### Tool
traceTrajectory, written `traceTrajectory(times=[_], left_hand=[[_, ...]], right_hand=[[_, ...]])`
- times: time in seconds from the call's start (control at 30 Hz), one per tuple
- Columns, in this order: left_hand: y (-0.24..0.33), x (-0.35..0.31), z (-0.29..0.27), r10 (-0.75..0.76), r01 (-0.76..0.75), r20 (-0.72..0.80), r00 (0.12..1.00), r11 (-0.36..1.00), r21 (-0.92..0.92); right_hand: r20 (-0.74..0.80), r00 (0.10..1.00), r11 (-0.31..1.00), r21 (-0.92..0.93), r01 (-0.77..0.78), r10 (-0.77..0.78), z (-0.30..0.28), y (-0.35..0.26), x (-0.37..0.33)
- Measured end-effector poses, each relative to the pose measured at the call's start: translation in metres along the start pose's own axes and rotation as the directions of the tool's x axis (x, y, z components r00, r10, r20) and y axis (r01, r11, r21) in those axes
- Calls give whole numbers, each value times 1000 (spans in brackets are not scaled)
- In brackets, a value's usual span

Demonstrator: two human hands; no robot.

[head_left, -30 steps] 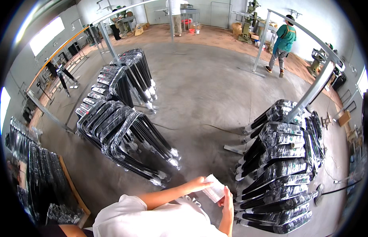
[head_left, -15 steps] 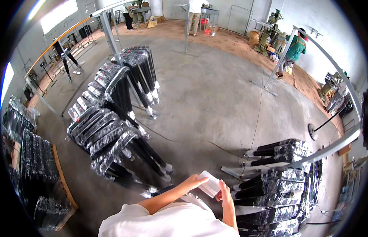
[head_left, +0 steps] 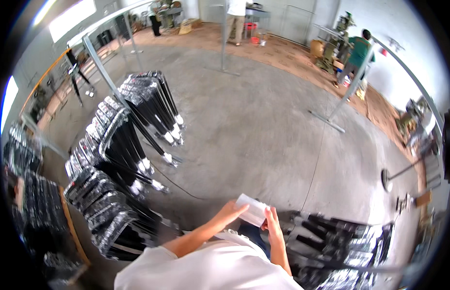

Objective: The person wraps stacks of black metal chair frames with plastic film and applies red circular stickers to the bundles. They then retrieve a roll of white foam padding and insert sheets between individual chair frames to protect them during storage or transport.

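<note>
A whitish, translucent roll of plastic film [head_left: 253, 210] is held in front of my body between my two hands. My left hand [head_left: 233, 211] grips its left end, thumb lying along the upper side. At the right end my right hand [head_left: 273, 221] is closed, its fingers partly hidden behind the roll. Nearest on the left is a row of black metal frames [head_left: 111, 205] wrapped in shiny clear film, their legs slanting toward me. More wrapped black frames [head_left: 338, 246] lie low on my right, smeared by motion.
Grey metal rack posts stand at left [head_left: 101, 65] and right [head_left: 350, 84], the right one on a foot bar [head_left: 326, 121]. A thin cable [head_left: 179, 186] runs over the concrete floor. A round-based stand [head_left: 387, 180] is at far right. A person in green [head_left: 358, 50] stands near machines.
My view has shifted forward over the floor: the left frames slide lower and left, the right ones lower. Both hands stay on the roll. The person in green has turned and moved.
</note>
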State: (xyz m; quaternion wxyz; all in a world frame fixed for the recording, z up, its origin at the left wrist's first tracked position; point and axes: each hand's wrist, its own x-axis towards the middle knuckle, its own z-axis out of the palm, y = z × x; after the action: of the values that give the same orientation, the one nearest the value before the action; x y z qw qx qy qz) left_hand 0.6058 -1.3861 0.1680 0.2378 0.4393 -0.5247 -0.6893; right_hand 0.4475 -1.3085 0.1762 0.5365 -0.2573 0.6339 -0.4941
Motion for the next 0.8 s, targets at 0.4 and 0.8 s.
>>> traceTrajectory(times=[0.4, 0.8], left_hand=[[137, 243, 50, -93, 79, -170, 981, 993, -87], [233, 571, 51, 34, -59, -159, 987, 986, -155]], right_hand=[[307, 937, 949, -209, 236, -165, -105, -153, 272], [143, 990, 933, -355, 48, 3, -152, -290, 567]])
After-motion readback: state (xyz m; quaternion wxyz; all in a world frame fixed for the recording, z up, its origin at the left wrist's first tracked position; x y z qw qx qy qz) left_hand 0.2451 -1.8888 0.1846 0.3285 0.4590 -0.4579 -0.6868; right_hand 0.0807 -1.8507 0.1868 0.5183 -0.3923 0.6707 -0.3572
